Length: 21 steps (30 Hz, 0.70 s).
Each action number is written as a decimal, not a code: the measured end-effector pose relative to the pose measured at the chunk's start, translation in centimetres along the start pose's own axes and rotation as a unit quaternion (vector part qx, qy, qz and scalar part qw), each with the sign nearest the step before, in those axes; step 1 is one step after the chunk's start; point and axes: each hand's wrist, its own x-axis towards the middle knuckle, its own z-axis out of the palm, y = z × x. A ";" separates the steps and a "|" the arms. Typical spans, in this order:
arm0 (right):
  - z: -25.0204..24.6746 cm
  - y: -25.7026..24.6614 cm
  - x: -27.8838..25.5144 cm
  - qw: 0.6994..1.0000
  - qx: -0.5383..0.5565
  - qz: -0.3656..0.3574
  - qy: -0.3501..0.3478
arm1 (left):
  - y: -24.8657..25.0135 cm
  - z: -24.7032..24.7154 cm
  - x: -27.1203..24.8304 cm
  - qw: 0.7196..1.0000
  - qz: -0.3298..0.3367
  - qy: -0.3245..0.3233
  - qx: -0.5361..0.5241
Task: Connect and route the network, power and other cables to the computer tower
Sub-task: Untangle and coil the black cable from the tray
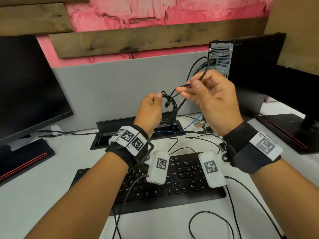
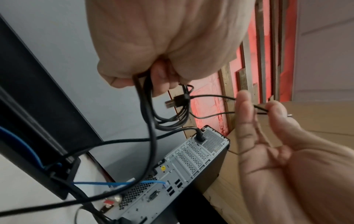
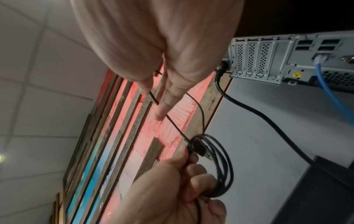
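At far left, at nine o'clock of the view: a dark monitor (image 1: pixel 25 87) standing on the worktop (image 1: pixel 51 195), out of play.

At centre-left: the left hand (image 1: pixel 149 110), raised above the keyboard (image 1: pixel 172 178), fingers curled round a coiled black cable (image 1: pixel 170 109). Loops hanging down toward six o'clock, the USB plug (image 2: pixel 173 102) sticking free out of the bundle (metal end bare, plugged nowhere).

From the coil, one loose strand running up toward two o'clock, into the right hand (image 1: pixel 214 100). Thumb and forefinger pinching this strand, the other fingers spread and relaxed. Strand nearly straight between both hands, so probably being pulled out of the coil.

Further right, at about one o'clock from the right hand: the computer tower (image 1: pixel 221 56), upright, rear panel facing the person. Black power cable (image 1: pixel 211 62) already seated at the top of the panel; blue network cable (image 3: pixel 325 78) already seated lower, beside the USB ports (image 3: pixel 316 45).

Deciding relation: plug in the left hand, ports to the right and lower on the panel, behind the right hand in the head view. Right hand nearer to the tower, but without the plug. Long axis of the plug now lying crosswise to the panel; judged to need turning toward the ports, after more slack.
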 end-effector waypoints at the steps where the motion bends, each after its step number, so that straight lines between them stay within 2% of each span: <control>1: 0.1 0.2 -0.1 1.000 -0.019 -0.006 -0.004 | 0.1 0.1 0.0 1.000 -0.013 -0.001 -0.009; 3: 0.3 0.9 -0.4 0.996 -0.085 -0.014 -0.018 | 0.6 0.3 0.0 0.999 -0.043 -0.003 -0.033; 5: 0.4 1.9 -0.7 0.977 -0.208 -0.034 -0.034 | 1.4 0.2 -0.2 0.995 -0.072 -0.015 -0.068; 7: 0.6 3.2 -1.2 0.951 -0.303 -0.040 -0.044 | 2.5 0.3 -0.9 0.987 -0.098 -0.048 -0.118; 8: 0.8 3.8 -1.5 0.948 -0.315 -0.024 -0.044 | 3.0 0.4 -1.3 0.981 -0.103 -0.069 -0.146; 10: 1.3 4.7 -2.1 0.956 -0.290 0.012 -0.046 | 3.8 0.7 -2.1 0.973 -0.096 -0.102 -0.184; 13: 2.2 4.8 -2.5 0.991 -0.091 0.075 -0.056 | 4.4 0.9 -2.8 0.966 -0.092 -0.119 -0.208; 15: 2.1 4.1 -2.5 0.992 -0.001 0.118 -0.044 | 4.3 0.7 -2.8 0.961 -0.091 -0.123 -0.230; 18: 1.3 4.0 -2.3 0.992 -0.013 0.121 -0.038 | 3.9 0.0 -2.3 0.964 -0.075 -0.091 -0.238; 21: 0.0 4.7 -2.1 0.988 -0.085 0.121 -0.044 | 3.1 -1.4 -1.0 0.945 -0.095 -0.029 -0.311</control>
